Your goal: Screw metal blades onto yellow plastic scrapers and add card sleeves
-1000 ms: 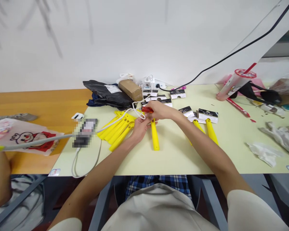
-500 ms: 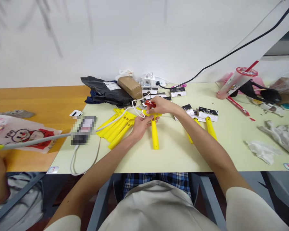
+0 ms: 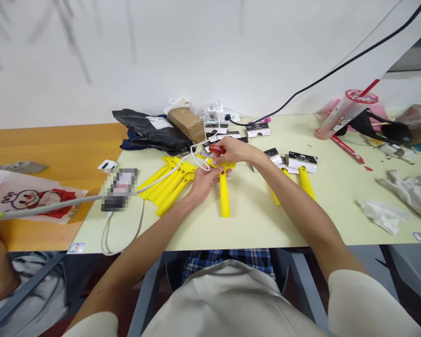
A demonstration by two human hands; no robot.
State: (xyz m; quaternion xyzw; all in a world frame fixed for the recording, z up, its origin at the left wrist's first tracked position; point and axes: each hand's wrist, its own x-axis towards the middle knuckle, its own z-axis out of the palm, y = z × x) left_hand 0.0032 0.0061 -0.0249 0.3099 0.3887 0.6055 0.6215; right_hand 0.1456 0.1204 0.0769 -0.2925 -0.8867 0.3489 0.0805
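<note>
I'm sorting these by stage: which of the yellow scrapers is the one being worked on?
The lone yellow scraper lying straight at centre: the left hand and right hand meet at its head, unlike the stacked pile.

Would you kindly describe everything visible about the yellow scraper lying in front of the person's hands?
The yellow scraper looks like moulded plastic: a long straight handle with a wider crosspiece head at its far end. It lies flat on the pale green table, handle pointing toward the person. The left hand steadies the head from the side, while the right hand presses a red-handled screwdriver down at the head.
</note>
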